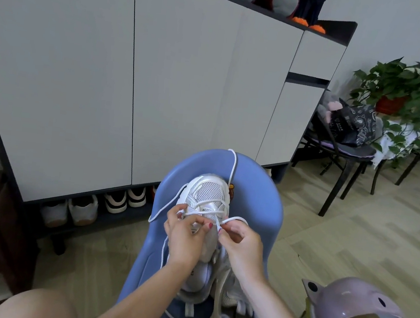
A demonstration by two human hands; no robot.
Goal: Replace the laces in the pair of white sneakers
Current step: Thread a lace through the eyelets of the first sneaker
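Hands, two: left hand [183, 237] and right hand [240, 240] pinch one lace [225, 219]; two sneakers [205, 197].

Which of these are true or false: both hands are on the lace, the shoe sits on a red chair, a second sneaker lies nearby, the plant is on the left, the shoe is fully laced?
1. Both the left hand and right hand pinch the white lace. True.
2. The sneaker rests on a red chair. False: the blue seat.
3. A second sneaker lies beside it. True.
4. The plant stands at left. False: far right.
5. The shoe is fully laced. False: only the lower eyelets.
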